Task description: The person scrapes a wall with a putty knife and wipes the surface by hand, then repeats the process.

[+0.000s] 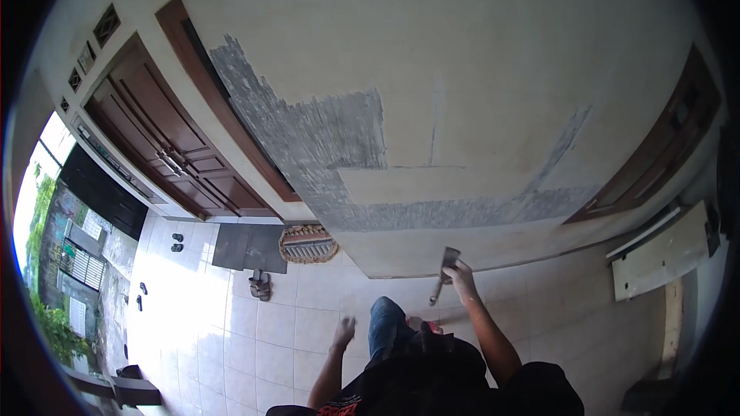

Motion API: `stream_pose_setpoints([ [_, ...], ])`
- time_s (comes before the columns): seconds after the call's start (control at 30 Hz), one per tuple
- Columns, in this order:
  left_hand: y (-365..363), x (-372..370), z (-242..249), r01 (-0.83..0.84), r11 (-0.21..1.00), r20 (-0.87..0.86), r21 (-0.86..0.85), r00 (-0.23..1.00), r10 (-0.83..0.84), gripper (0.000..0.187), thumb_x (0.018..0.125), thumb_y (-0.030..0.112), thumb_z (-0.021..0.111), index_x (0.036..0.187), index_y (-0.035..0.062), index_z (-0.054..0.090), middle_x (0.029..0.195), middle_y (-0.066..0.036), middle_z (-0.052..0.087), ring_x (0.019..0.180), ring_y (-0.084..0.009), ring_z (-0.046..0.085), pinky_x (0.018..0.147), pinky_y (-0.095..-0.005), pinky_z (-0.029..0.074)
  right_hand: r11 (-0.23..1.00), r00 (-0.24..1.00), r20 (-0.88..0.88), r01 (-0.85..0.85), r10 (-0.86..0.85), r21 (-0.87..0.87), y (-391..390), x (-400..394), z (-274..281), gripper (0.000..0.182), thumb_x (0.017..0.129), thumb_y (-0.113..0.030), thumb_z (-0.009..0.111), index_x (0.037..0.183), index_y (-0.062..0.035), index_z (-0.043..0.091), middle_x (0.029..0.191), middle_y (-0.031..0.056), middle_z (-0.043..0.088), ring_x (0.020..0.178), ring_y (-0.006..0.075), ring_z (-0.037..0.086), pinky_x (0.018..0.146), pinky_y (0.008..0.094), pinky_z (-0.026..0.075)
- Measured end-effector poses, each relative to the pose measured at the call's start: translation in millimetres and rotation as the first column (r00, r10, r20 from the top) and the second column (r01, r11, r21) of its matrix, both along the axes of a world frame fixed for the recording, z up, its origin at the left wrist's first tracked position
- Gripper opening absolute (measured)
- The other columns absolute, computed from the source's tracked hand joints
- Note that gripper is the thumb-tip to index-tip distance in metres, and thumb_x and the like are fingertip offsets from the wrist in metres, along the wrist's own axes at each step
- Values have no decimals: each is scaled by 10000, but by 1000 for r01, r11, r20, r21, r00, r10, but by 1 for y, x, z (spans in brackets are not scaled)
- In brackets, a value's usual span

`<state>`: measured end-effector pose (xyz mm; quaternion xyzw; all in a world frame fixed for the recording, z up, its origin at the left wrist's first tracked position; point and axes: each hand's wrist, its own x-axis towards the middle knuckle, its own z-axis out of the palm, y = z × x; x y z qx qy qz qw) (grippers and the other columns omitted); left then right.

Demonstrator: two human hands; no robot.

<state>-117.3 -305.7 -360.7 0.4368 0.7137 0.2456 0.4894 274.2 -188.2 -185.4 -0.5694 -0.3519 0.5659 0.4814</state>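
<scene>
In my right hand (462, 281) is a scraper (449, 259) with a wide, dark blade, held out in front of me over the floor. Its blade points up toward the wall, and its handle runs down to the left below my fingers. My left hand (344, 333) hangs low beside my bent left knee, a little blurred, its fingers loosely curled with nothing visible in them. Ahead stands a cream wall (493, 54), apart from both hands. A rough grey patch (324, 127) on it shows where the surface coat is gone, with a grey band along the lower part.
A brown double door (173, 139) is at the left, with a grey mat (248, 246) and a striped oval rug (308, 244) before it. Sandals (260, 285) lie on the tiled floor (270, 339). A pale panel (663, 254) leans at the right, below a brown-framed window (663, 146).
</scene>
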Motion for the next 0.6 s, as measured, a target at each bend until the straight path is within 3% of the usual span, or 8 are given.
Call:
stream_pose_setpoints([
  [0.07, 71, 51, 100, 54, 989, 139, 136, 988, -73, 323, 990, 331, 500, 911, 36, 604, 632, -7, 482, 538, -87, 481, 469, -271, 407, 987, 993, -9, -115, 117, 109, 13, -17, 11, 216, 860, -60, 599, 1073, -45, 626, 892, 10, 649, 765, 91, 616, 652, 250, 504],
  [0.2, 140, 125, 219, 164, 912, 321, 377, 900, -294, 276, 1015, 249, 478, 1005, 1, 599, 705, -23, 542, 625, -90, 516, 558, -280, 442, 966, 981, -96, -147, 170, 213, 28, -46, 58, 213, 861, -39, 601, 1074, -27, 589, 948, 16, 637, 855, 81, 604, 758, 239, 492],
  [0.3, 164, 166, 258, 230, 817, 374, 529, 801, -467, 273, 1028, 247, 463, 1151, 13, 533, 794, -25, 575, 656, -91, 537, 579, -271, 462, 972, 976, -146, -129, 159, 196, 39, -55, 88, 181, 892, -16, 577, 1073, -19, 568, 958, 22, 638, 879, 83, 609, 763, 241, 496],
  [0.33, 170, 173, 268, 251, 778, 368, 576, 771, -520, 291, 1032, 250, 460, 1204, 20, 506, 823, -27, 584, 663, -93, 543, 586, -267, 468, 960, 981, -141, -91, 132, 266, 43, -60, 94, 152, 929, -41, 581, 1077, -20, 554, 921, 38, 653, 832, 86, 621, 744, 253, 504],
  [0.47, 185, 179, 306, 285, 877, 513, 386, 724, -461, 445, 1033, 289, 470, 1389, 63, 328, 940, -58, 612, 755, -89, 575, 629, -242, 477, 948, 991, -59, -95, 118, 304, 62, -64, 119, 211, 948, -136, 625, 1109, -26, 544, 804, 47, 671, 713, 86, 626, 654, 235, 503],
  [0.57, 196, 187, 292, 164, 849, 494, 502, 752, -438, 485, 1028, 281, 487, 1426, 78, 299, 990, -73, 625, 786, -87, 582, 632, -239, 480, 933, 993, 70, -116, 98, 340, 82, -65, 121, 250, 944, -128, 627, 1146, -25, 523, 823, 52, 677, 754, 90, 637, 645, 230, 502],
  [0.6, 201, 191, 284, 137, 805, 476, 577, 744, -468, 567, 1020, 263, 506, 1477, 94, 215, 1057, -70, 636, 790, -94, 586, 665, -230, 490, 946, 996, 49, -91, 80, 312, 86, -65, 127, 276, 948, -141, 625, 1171, -23, 513, 828, 67, 680, 750, 122, 650, 693, 257, 523],
])
